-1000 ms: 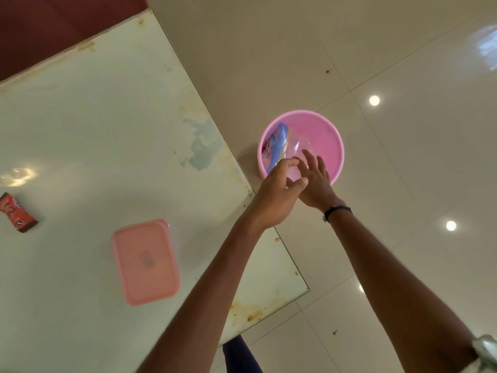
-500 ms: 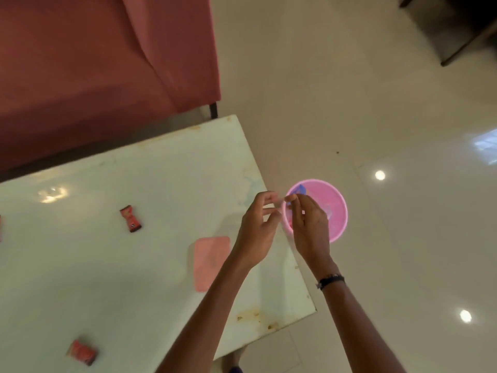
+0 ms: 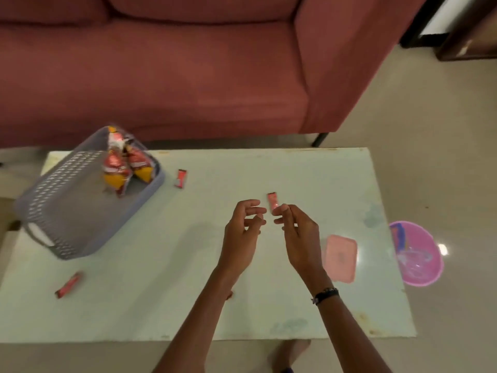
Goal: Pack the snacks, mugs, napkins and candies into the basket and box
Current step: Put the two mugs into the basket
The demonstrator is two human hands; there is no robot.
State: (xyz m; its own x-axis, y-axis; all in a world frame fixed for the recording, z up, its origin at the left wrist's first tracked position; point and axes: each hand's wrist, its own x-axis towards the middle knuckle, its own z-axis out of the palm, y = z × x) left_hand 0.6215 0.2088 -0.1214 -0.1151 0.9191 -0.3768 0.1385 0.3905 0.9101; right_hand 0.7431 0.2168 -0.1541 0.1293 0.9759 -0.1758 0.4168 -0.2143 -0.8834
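Observation:
My left hand point(image 3: 243, 227) and my right hand point(image 3: 298, 232) hover side by side over the middle of the pale table point(image 3: 188, 305), fingers loosely curled, with nothing visible in them. A red candy point(image 3: 272, 201) lies on the table right at my right fingertips. A second candy point(image 3: 180, 178) lies beside the grey basket point(image 3: 61, 216), and a third candy point(image 3: 68, 285) lies at the near left. The basket holds red and yellow snack packets point(image 3: 121, 168). A pink box point(image 3: 340, 258) with its lid on sits right of my right wrist.
On the floor off the table's right end stands a pink basin point(image 3: 425, 275) with a blue packet point(image 3: 400, 236) and clear wrappers in it. A red sofa point(image 3: 188, 76) runs along the table's far side. My foot shows under the near edge.
Both hands came back from the pink basin on the floor to the table's middle. The blue packet stays in the basin. The view swung left, showing the basket and sofa.

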